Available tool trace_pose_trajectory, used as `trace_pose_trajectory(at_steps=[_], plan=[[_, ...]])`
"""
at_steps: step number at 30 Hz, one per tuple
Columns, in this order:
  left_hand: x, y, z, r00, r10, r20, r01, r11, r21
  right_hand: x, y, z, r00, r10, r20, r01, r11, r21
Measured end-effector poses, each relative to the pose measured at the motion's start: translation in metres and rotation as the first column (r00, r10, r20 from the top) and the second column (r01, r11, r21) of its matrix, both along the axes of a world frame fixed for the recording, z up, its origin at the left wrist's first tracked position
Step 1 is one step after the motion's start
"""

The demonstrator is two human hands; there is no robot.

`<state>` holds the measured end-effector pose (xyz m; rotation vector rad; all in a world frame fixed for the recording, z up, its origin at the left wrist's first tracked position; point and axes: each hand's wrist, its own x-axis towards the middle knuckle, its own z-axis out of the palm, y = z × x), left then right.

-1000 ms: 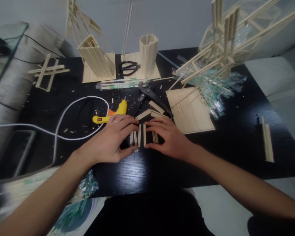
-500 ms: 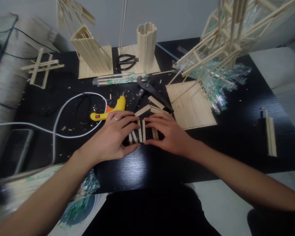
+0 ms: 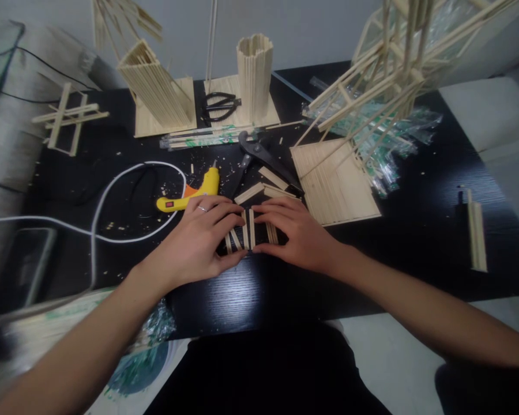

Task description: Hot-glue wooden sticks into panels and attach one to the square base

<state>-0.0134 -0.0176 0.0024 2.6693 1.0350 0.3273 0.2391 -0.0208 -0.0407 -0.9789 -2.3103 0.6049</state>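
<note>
My left hand (image 3: 203, 237) holds a short wooden stick piece (image 3: 245, 231) by its two ends, thumb at the near end and fingertips at the far end. In the same way my right hand (image 3: 300, 233) grips another short wooden stick piece (image 3: 252, 230). The two pieces stand side by side with a narrow dark gap between them. Loose stick pieces (image 3: 236, 237) lie under my left palm, and a few more (image 3: 271, 233) lie under my right. Other cut pieces (image 3: 249, 193) rest just beyond my fingertips.
A yellow glue gun (image 3: 207, 185) lies beyond my left hand, its white cable looping left. Black-handled pliers (image 3: 259, 153) are behind the cut pieces. Stick towers (image 3: 255, 75) on flat bases line the back; a stick frame (image 3: 380, 69) rises from a base (image 3: 333, 190) at right.
The whole view has shifted very slightly. Both hands keep the same hold on the two stick pieces, and nothing else has visibly moved.
</note>
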Motion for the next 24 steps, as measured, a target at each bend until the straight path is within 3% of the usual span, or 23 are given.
trace_pose_trajectory(at_steps=[24], plan=[[0.0058, -0.0037, -0.0054, 0.995, 0.069, 0.077, -0.062, 0.993, -0.098, -0.0005, -0.0007, 0.0004, 1.000, 0.003, 0.002, -0.003, 1.000, -0.001]])
